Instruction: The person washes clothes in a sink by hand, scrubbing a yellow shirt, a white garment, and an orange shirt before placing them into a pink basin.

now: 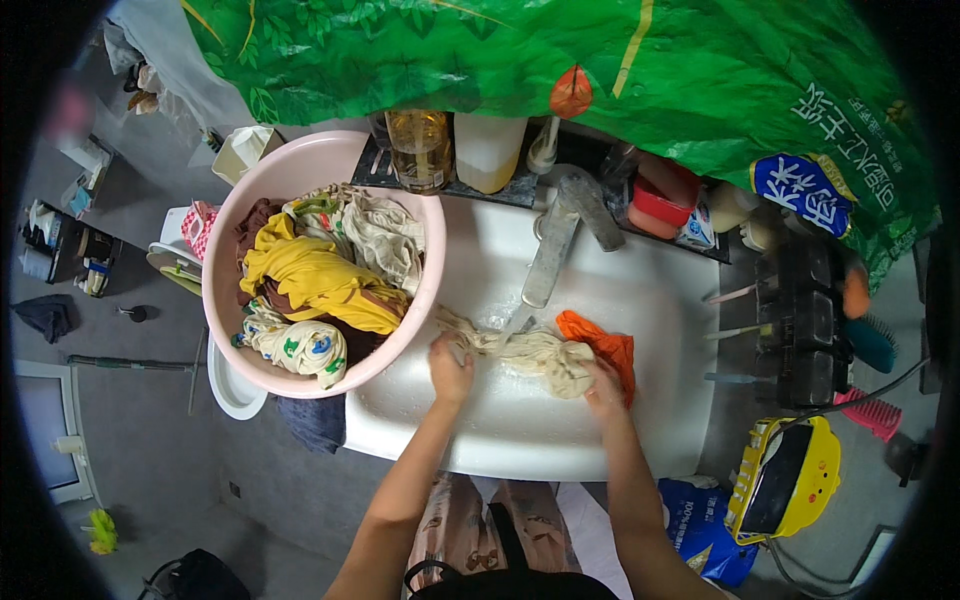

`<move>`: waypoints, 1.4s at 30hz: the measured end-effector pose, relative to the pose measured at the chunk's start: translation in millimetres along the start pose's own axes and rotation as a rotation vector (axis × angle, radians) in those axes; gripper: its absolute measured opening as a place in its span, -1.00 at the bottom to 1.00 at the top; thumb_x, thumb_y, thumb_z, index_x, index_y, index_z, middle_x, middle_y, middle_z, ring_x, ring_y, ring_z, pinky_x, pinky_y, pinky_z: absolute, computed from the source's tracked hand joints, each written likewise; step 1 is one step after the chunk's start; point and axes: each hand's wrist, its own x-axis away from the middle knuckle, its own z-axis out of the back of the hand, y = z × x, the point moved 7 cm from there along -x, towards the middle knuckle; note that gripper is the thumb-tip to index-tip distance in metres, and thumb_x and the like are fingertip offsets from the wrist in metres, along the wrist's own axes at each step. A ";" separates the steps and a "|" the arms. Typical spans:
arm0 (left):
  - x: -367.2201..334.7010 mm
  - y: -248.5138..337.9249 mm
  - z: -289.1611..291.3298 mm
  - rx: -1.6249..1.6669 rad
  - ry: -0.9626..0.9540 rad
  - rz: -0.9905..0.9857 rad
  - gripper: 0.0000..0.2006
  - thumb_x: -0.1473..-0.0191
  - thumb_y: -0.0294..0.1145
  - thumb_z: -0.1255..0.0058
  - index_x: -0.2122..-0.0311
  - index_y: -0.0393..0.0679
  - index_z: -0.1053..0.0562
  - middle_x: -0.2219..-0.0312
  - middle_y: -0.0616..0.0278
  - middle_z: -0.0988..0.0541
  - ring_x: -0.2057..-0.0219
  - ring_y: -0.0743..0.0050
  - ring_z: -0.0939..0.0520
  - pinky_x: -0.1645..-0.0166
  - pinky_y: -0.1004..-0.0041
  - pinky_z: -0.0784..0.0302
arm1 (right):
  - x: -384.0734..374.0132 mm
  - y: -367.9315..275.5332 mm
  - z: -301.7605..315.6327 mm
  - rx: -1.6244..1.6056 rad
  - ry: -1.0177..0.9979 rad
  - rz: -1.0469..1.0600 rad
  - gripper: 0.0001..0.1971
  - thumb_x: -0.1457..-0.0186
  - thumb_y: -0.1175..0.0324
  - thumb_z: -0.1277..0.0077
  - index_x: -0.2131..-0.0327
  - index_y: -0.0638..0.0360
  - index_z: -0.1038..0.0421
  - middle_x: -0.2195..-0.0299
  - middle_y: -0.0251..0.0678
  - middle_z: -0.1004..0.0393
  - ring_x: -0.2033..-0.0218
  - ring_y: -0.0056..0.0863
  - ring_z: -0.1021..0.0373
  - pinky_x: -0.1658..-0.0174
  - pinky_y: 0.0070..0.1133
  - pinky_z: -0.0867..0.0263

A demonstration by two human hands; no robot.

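A wet cream-coloured cloth [530, 355] stretches across the white sink [660, 440], beneath the metal faucet [552, 255], with water running onto it. At its left end, my left hand [452, 370] is closed on the fabric. My right hand [602, 388] grips the bunched right end. An orange cloth [606, 345] lies in the sink just behind and beside my right hand. On the sink's left side rests a pink basin [222, 285], heaped with twisted clothes, among them a yellow garment [325, 275] and a white patterned one [295, 345].
Bottles [418, 150] and a red container [665, 195] line the ledge behind the sink. A green plastic sheet [500, 60] hangs above them. Toothbrushes stick out of a dark holder [800, 325] at right, near a yellow-framed device [785, 480] with a cable.
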 end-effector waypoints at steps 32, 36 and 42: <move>21.7 19.8 -60.6 0.882 -0.387 0.667 -0.86 0.05 -0.37 0.07 0.38 -0.19 -0.34 0.57 0.31 -0.43 0.56 0.59 -0.43 0.47 0.61 -0.37 | -10.9 30.4 -112.9 0.415 -0.269 0.159 -0.65 -0.01 0.42 0.20 0.08 0.26 -0.21 0.19 -0.29 -0.34 0.23 -0.54 -0.30 0.20 -0.68 -0.20; 22.8 2.6 -49.5 1.228 -0.160 0.842 -0.96 0.08 -0.50 0.14 0.46 -0.17 -0.28 0.59 0.26 -0.43 0.61 0.56 -0.45 0.48 0.62 -0.47 | -20.7 0.8 -97.9 0.747 -0.126 0.545 -0.72 0.16 0.60 0.15 0.27 0.27 -0.37 0.30 -0.23 -0.41 0.26 -0.51 -0.31 0.19 -0.67 -0.19; 24.0 57.0 -35.8 1.501 -0.229 0.800 -0.91 0.06 -0.50 0.17 0.39 -0.15 -0.22 0.61 0.21 -0.42 0.60 0.51 -0.49 0.45 0.56 -0.55 | -64.2 11.5 -42.3 0.415 0.151 0.537 -0.75 0.01 0.32 0.18 0.27 0.25 -0.30 0.39 -0.39 -0.38 0.40 -0.60 -0.30 0.30 -0.66 -0.23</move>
